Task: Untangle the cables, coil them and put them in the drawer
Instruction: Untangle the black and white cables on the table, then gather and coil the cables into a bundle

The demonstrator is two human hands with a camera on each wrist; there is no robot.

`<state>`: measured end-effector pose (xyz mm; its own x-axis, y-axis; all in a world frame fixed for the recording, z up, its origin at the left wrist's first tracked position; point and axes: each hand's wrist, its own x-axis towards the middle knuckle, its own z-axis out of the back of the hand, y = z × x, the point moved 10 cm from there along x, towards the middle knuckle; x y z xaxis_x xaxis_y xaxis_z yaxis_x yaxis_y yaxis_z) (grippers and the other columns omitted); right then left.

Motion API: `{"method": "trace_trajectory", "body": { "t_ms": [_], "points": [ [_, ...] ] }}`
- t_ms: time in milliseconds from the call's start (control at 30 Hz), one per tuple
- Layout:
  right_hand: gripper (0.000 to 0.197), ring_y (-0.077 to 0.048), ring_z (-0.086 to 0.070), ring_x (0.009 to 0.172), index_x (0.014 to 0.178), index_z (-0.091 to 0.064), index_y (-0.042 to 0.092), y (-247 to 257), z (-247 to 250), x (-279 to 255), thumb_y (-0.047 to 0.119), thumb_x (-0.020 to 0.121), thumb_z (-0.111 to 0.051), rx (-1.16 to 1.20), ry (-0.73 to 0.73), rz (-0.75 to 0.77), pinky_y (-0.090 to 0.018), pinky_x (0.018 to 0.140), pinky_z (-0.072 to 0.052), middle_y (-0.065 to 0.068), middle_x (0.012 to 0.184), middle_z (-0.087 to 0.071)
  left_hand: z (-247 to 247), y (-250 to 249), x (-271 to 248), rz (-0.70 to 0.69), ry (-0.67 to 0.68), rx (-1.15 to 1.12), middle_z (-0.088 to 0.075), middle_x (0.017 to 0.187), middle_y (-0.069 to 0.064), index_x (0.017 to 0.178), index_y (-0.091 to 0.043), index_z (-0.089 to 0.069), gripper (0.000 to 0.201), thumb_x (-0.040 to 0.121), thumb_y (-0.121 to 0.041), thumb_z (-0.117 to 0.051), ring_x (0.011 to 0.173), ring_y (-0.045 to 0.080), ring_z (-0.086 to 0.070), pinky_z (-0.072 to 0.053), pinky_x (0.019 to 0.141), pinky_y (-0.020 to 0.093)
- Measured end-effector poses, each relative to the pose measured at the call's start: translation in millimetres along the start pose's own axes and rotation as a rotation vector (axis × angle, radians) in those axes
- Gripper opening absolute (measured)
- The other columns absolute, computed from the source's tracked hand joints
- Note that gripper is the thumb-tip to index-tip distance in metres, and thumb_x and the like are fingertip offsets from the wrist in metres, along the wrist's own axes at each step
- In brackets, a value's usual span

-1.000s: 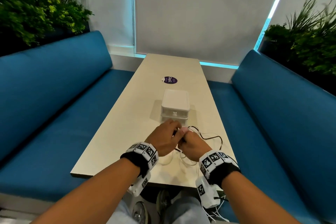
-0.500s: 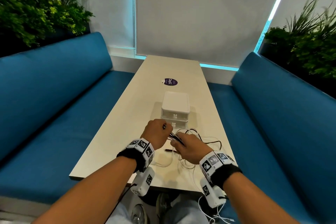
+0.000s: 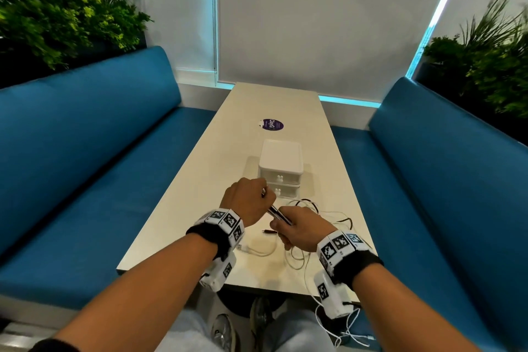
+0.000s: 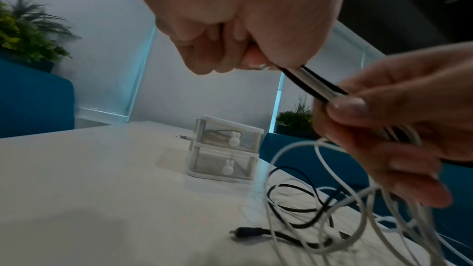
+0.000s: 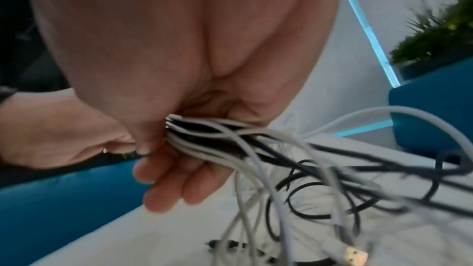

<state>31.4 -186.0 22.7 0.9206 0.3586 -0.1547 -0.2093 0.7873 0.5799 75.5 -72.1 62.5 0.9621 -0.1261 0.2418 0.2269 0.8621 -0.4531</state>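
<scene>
A bundle of black and white cables (image 3: 278, 214) stretches taut between my two hands above the table. My left hand (image 3: 248, 203) grips one end of the bundle (image 4: 304, 80) in a fist. My right hand (image 3: 297, 227) pinches the strands (image 5: 202, 135) between thumb and fingers; their loose loops (image 5: 320, 185) hang tangled down to the table. A black plug (image 4: 240, 232) lies on the tabletop. Just beyond the hands stands a small white two-drawer box (image 3: 280, 168), both drawers closed, a coiled cable visible in the top drawer (image 4: 225, 136).
The long beige table (image 3: 200, 180) runs between two blue benches (image 3: 85, 166). A purple sticker (image 3: 273, 124) lies past the box. White wires (image 3: 340, 331) dangle off the near table edge by my right wrist. Plants (image 3: 57, 17) line both sides.
My hands, close together a second ago, have pulled apart, the left one drawing away to the left, so a straight length of the cable bundle now shows between them.
</scene>
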Motion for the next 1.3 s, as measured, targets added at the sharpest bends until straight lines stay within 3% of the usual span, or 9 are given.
{"method": "trace_trajectory", "body": {
  "t_ms": [167, 333, 500, 600, 767, 933, 1033, 1200, 1300],
  "points": [
    [0.026, -0.021, -0.054, 0.079, 0.090, -0.050, 0.022, -15, -7, 0, 0.039, 0.103, -0.035, -0.167, -0.025, -0.024, -0.033, 0.070, -0.041, -0.002, 0.087, -0.060, -17, 14, -4, 0.006, 0.127, -0.134, -0.059, 0.069, 0.000, 0.073, -0.022, -0.049, 0.038, 0.095, -0.052, -0.043, 0.067, 0.027, -0.058, -0.046, 0.061, 0.034],
    [0.031, -0.024, -0.058, 0.082, 0.087, -0.051, 0.022, -33, 8, 1, 0.040, 0.103, -0.032, -0.130, -0.121, -0.074, -0.035, 0.074, -0.046, 0.002, 0.083, -0.061, -33, 40, -15, 0.104, 0.224, -0.127, -0.064, 0.096, 0.000, 0.112, -0.020, -0.048, 0.065, 0.090, -0.076, -0.024, 0.086, 0.023, -0.060, -0.047, 0.076, 0.036],
    [0.029, -0.020, -0.058, 0.081, 0.095, -0.055, 0.020, -16, 5, 6, 0.035, 0.104, -0.032, -0.133, -0.104, -0.030, -0.034, 0.076, -0.046, 0.004, 0.085, -0.063, -60, 21, -27, 0.063, 0.399, -0.096, -0.066, 0.079, 0.005, 0.082, -0.017, -0.061, 0.083, 0.084, -0.083, -0.010, 0.075, 0.024, -0.062, -0.051, 0.078, 0.039],
    [0.026, -0.024, -0.060, 0.087, 0.104, -0.059, 0.012, 0, -9, 6, 0.024, 0.103, -0.035, -0.120, -0.044, 0.016, -0.035, 0.081, -0.048, -0.008, 0.102, -0.069, -59, 10, -17, 0.091, 0.325, -0.264, -0.068, 0.080, 0.010, 0.078, -0.013, -0.061, 0.074, 0.094, -0.072, -0.020, 0.075, 0.025, -0.064, -0.050, 0.074, 0.037],
    [0.015, -0.028, -0.061, 0.082, 0.092, -0.057, 0.016, 1, -14, 8, 0.025, 0.097, -0.045, -0.057, -0.033, 0.008, -0.036, 0.073, -0.048, -0.011, 0.093, -0.068, -48, -9, -4, -0.005, 0.212, -0.262, -0.067, 0.088, 0.018, 0.091, -0.010, -0.054, 0.035, 0.105, -0.035, -0.033, 0.080, 0.035, -0.062, -0.048, 0.073, 0.039],
    [0.012, -0.015, -0.068, 0.069, 0.092, -0.053, 0.028, -5, -11, 11, 0.034, 0.088, -0.062, 0.054, -0.016, -0.004, -0.033, 0.065, -0.055, 0.002, 0.081, -0.068, -30, -5, 5, 0.011, 0.113, -0.437, -0.063, 0.078, 0.003, 0.093, -0.015, -0.050, 0.022, 0.106, -0.025, -0.035, 0.066, 0.019, -0.060, -0.045, 0.063, 0.025],
    [0.014, -0.017, -0.067, 0.079, 0.083, -0.055, 0.027, -24, -6, 11, 0.038, 0.085, -0.064, -0.055, -0.039, -0.047, -0.039, 0.077, -0.055, 0.004, 0.082, -0.069, -15, 27, 19, 0.110, 0.021, -0.553, -0.070, 0.084, 0.012, 0.095, -0.013, -0.053, 0.023, 0.106, -0.024, -0.036, 0.069, 0.026, -0.068, -0.056, 0.062, 0.033],
    [0.010, -0.018, -0.061, 0.082, 0.088, -0.056, 0.030, -38, -6, 12, 0.038, 0.086, -0.062, -0.146, -0.023, -0.078, -0.032, 0.075, -0.048, 0.006, 0.084, -0.066, 0, 58, 28, 0.218, -0.079, -0.683, -0.070, 0.084, 0.015, 0.108, -0.002, -0.052, 0.027, 0.107, -0.023, -0.034, 0.064, 0.019, -0.071, -0.054, 0.054, 0.023],
    [0.010, -0.016, -0.064, 0.079, 0.089, -0.058, 0.026, -36, -24, 15, 0.037, 0.088, -0.060, -0.145, 0.049, -0.108, -0.030, 0.072, -0.050, 0.005, 0.080, -0.071, -10, 42, 28, 0.263, -0.079, -0.962, -0.061, 0.068, 0.009, 0.101, -0.010, -0.049, 0.022, 0.107, -0.021, -0.032, 0.063, 0.029, -0.070, -0.060, 0.061, 0.037]
  ]
}}
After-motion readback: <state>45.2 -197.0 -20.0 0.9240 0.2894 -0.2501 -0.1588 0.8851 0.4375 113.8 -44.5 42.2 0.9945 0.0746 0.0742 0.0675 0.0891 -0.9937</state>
